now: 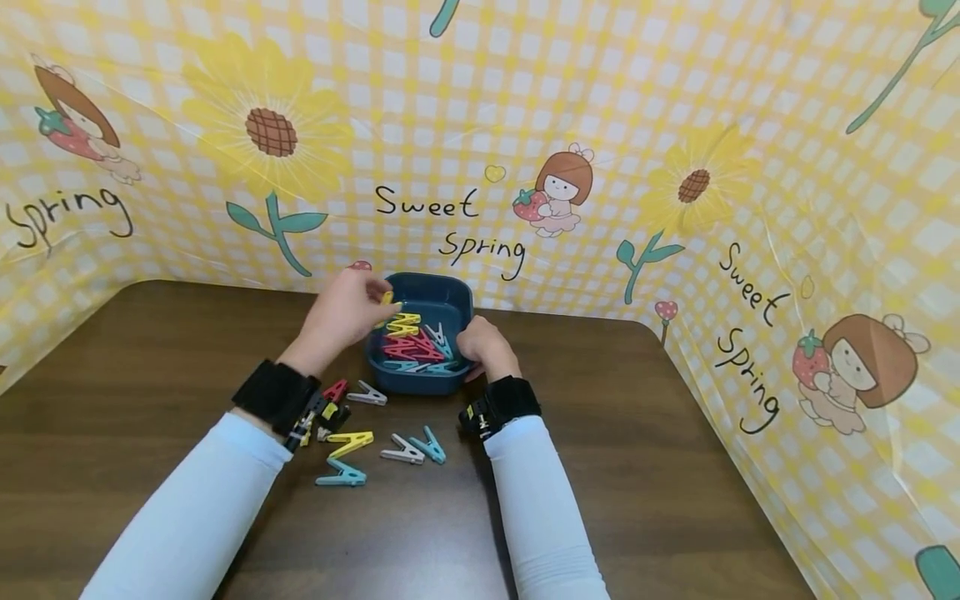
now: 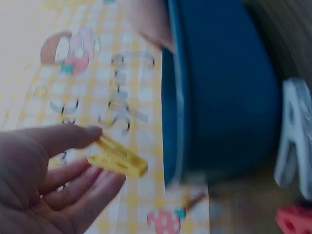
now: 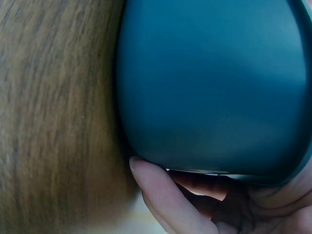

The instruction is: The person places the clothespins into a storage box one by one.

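A dark blue plastic box stands near the back of the table, with red, yellow, blue and grey clothespins inside. Over its left rim, my left hand pinches a yellow clothespin between thumb and fingers. In the left wrist view that clothespin is apart from the box wall. On the box's right side, my right hand grips the wall at the rim. The right wrist view shows fingers against the box's side; part of that hand is out of frame.
Loose clothespins lie in front of the box: a yellow one, a grey one, a blue one and several others. Some are partly behind the left wrist strap. A yellow checked cloth rises behind the brown table.
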A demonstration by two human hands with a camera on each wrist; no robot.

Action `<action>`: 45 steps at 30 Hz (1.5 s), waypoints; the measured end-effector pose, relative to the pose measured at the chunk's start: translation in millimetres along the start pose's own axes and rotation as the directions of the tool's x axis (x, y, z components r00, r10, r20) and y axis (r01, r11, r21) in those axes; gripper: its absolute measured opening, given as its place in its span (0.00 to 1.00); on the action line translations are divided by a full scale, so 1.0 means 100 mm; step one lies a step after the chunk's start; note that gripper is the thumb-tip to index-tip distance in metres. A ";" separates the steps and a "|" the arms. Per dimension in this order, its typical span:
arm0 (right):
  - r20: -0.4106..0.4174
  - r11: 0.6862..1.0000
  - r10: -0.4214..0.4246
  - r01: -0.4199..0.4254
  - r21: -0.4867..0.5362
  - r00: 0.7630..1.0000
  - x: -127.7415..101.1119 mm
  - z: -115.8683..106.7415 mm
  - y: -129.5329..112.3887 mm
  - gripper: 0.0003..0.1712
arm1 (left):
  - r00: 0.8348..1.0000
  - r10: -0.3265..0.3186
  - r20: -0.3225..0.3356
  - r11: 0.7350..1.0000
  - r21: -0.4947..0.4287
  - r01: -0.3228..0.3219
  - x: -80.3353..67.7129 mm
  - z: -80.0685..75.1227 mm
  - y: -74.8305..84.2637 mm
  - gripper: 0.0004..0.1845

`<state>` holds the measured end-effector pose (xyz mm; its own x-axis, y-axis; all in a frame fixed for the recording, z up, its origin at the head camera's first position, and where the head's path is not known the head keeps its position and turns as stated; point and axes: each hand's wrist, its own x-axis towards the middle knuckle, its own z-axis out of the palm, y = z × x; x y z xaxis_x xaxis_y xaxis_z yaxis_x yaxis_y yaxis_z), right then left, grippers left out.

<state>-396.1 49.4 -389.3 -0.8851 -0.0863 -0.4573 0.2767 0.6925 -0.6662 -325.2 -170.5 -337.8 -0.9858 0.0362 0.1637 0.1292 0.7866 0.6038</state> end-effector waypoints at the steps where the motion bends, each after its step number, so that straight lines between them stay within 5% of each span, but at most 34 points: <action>1: -0.005 1.000 -0.005 0.005 0.000 1.000 -0.01 0.00 0.00 0.25 | 0.999 0.023 0.041 1.000 -0.008 -0.022 0.06 0.02 0.05 0.22; 7: -0.027 0.999 -0.019 0.018 -0.040 0.999 0.06 0.02 0.04 0.25 | 0.971 0.076 0.226 0.993 0.073 -0.094 0.44 0.23 0.19 0.19; 15: -0.035 0.998 -0.034 0.032 -0.061 0.999 0.04 0.05 0.03 0.24 | 0.952 0.011 0.306 0.985 0.159 -0.063 0.69 0.34 0.23 0.13; 17: -0.040 0.998 -0.043 0.041 -0.049 0.998 0.03 0.05 0.02 0.23 | 0.949 0.006 0.314 0.983 0.173 -0.064 0.82 0.41 0.17 0.12; 19: -0.043 0.998 -0.052 0.050 -0.047 0.998 0.03 0.06 0.02 0.23 | 0.953 0.030 0.301 0.980 0.177 -0.087 1.07 0.57 -0.06 0.10; 23: -0.042 0.998 -0.053 0.051 -0.043 0.998 0.04 0.07 0.02 0.24 | 0.954 0.015 0.298 0.976 0.201 -0.078 1.34 0.80 -0.34 0.05; 34: -0.009 0.999 -0.037 0.037 -0.032 0.999 0.03 0.07 0.01 0.26 | 0.961 -0.046 0.272 0.981 0.194 -0.008 0.86 0.59 0.00 0.04; 39: -0.029 0.999 -0.041 0.040 -0.023 0.999 0.07 0.06 0.04 0.26 | 0.965 -0.021 0.262 0.982 0.186 -0.029 0.79 0.56 0.05 0.18; 45: -0.037 1.000 0.005 -0.006 -0.006 0.999 0.62 0.11 0.22 0.26 | 0.962 0.010 0.273 0.988 0.148 -0.052 0.77 0.55 0.11 0.20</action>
<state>-441.1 51.3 -438.7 -0.8969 -0.0559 -0.4387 0.2793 0.6976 -0.6598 -405.9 -125.1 -361.6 -0.9763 0.2108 -0.0492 0.1632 0.8663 0.4720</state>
